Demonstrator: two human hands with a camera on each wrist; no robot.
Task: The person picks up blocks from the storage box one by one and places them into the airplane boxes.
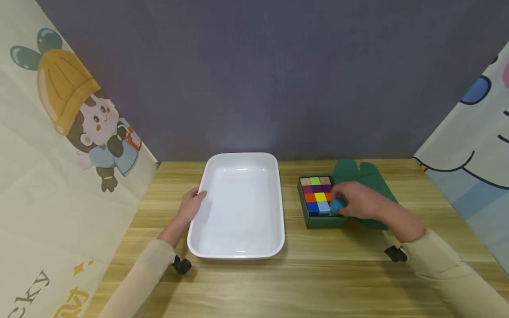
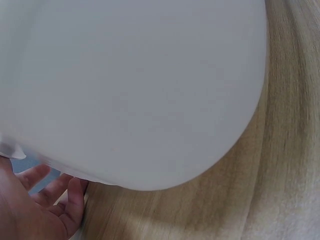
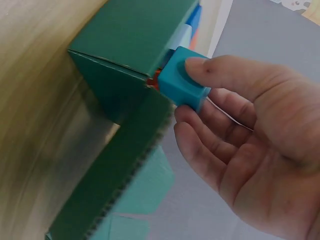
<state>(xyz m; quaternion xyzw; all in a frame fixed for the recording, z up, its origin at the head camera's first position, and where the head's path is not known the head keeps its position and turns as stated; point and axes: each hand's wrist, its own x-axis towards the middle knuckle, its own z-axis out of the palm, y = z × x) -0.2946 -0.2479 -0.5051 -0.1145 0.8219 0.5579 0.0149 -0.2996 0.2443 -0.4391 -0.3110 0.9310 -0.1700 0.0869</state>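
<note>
My right hand [image 1: 359,201] pinches a teal cube block [image 3: 182,77] between thumb and fingers, at the near right corner of a green cardboard box [image 3: 132,35]. In the head view the cube [image 1: 337,205] looks tilted and partly covered by the fingers. Several coloured blocks [image 1: 320,197] sit in rows inside the box. To the left, my left hand [image 1: 192,205] holds the left rim of a white rectangular tray [image 1: 238,256], its thumb over the edge. The left wrist view shows the fingers of the left hand [image 2: 42,205] outside the tray wall [image 2: 140,125].
The box's lid flap [image 1: 375,181] lies folded open to the right, under and behind my right forearm. Both tray and box stand on a wood-grain table [image 1: 254,287]. A dark grey wall [image 1: 254,79] rises behind, with printed panels on both sides.
</note>
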